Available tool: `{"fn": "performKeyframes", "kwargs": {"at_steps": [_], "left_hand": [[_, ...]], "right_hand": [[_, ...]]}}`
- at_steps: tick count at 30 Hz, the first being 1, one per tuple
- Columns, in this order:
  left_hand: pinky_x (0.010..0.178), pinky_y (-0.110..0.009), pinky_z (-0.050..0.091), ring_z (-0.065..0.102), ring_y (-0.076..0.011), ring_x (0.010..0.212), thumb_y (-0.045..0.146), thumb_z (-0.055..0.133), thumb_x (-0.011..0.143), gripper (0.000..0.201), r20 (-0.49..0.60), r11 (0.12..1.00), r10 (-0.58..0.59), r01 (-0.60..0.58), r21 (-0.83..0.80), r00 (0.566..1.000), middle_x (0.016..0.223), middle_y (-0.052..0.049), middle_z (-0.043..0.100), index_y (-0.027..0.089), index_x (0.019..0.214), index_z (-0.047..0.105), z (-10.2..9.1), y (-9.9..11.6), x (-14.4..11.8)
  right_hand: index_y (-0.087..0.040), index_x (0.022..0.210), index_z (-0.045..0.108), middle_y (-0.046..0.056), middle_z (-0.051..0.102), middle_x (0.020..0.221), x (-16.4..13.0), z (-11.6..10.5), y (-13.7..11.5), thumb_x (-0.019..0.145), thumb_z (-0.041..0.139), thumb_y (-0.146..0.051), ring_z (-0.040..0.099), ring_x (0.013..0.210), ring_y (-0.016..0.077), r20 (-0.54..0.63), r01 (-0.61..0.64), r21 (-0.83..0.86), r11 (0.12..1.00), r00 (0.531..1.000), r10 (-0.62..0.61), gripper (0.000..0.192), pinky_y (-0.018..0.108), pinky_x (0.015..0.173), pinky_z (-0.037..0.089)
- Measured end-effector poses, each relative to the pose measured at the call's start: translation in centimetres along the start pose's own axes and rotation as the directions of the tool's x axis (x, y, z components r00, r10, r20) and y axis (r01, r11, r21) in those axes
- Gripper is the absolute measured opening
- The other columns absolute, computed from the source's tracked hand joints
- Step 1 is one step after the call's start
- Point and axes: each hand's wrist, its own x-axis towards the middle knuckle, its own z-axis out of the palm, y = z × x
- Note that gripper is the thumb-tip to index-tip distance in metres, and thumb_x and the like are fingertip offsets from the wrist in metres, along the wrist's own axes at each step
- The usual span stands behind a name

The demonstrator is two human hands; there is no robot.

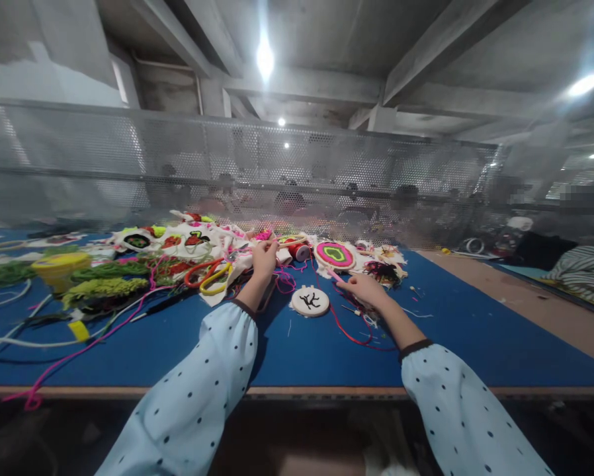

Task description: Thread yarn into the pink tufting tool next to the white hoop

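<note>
My left hand (pixel 264 259) is closed, its fingertips pinched together beside white cloth and bright pink yarn (pixel 263 235); what lies between them is too small to make out. My right hand (pixel 367 291) grips a slim pink pen-like tool (pixel 333 275), which points left toward the white cloth. Just beyond that tool lies a round hoop (pixel 335 255) with pink, white and green rings of yarn. Between my hands, flat on the blue table, rests a small round hoop (pixel 310 301) with black branch-like stitching. A spool of thread (pixel 301 252) lies on its side behind it.
Stitched white cloths (pixel 192 242) and tangled yarn cover the left and back of the blue table (pixel 456 330). A yellow tub (pixel 61 271) stands at left. Red and yellow rings (pixel 215 279) lie near my left wrist. A perforated metal screen (pixel 257 165) rises behind.
</note>
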Motion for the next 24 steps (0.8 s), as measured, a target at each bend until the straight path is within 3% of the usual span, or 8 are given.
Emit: {"fn": "performKeyframes", "kwargs": {"at_steps": [7, 24], "left_hand": [[0.034, -0.019, 0.026, 0.036, -0.0079, 0.029, 0.023, 0.050, 0.070, 0.011, 0.032, 0.998, -0.029, 0.027, 0.060, 0.999, 0.036, 0.008, 0.038, 0.016, 0.061, 0.051, -0.1, -0.5, 0.0], [0.037, -0.019, 0.027, 0.037, -0.0089, 0.029, 0.026, 0.052, 0.070, 0.017, 0.121, 0.978, -0.081, 0.056, 0.201, 0.989, 0.032, 0.006, 0.041, 0.017, 0.056, 0.048, 0.0, -0.8, -1.6]], "right_hand": [[-0.017, 0.052, 0.053, 0.000, 0.050, 0.048, 0.0, 0.1, -0.1, 0.071, 0.046, -0.065, 0.044, 0.047, 0.0106, 0.049, -0.032, 0.010, 0.999, 0.998, 0.031, 0.053, 0.023, 0.046, 0.022], [-0.017, 0.055, 0.056, -0.001, 0.050, 0.049, -0.4, 0.0, -0.8, 0.072, 0.050, -0.061, 0.042, 0.047, 0.0091, 0.071, 0.039, 0.058, 0.998, 0.997, -0.043, 0.048, 0.022, 0.046, 0.022]]}}
